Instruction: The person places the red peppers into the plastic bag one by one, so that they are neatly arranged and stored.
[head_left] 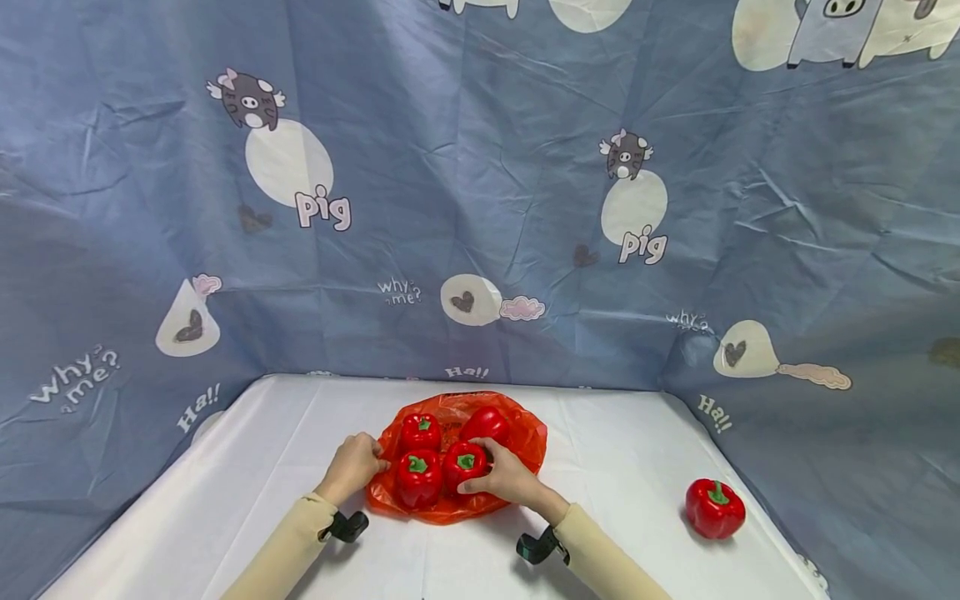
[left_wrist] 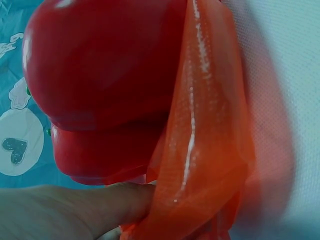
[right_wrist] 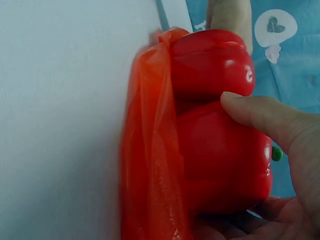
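Note:
A red plastic bag [head_left: 528, 435] lies spread low on the white table, with several red bell peppers in it. My right hand [head_left: 513, 479] grips the front right bell pepper [head_left: 454, 473], thumb on its near side and fingers round the far side; the right wrist view shows this bell pepper [right_wrist: 225, 160] against a neighbouring one. At the bag's left edge, my left hand [head_left: 352, 468] pinches the plastic [left_wrist: 210, 125]. Beside it stand the front left bell pepper [head_left: 418, 487] and a back left one [head_left: 420, 432]. Another bell pepper [head_left: 487, 423] lies tilted at the back right.
Apart from the bag, a single red bell pepper [head_left: 715, 510] lies near the right edge of the white table [head_left: 607, 467]. A blue printed curtain [head_left: 465, 208] hangs behind the table and along both sides. Both wrists carry dark strapped devices.

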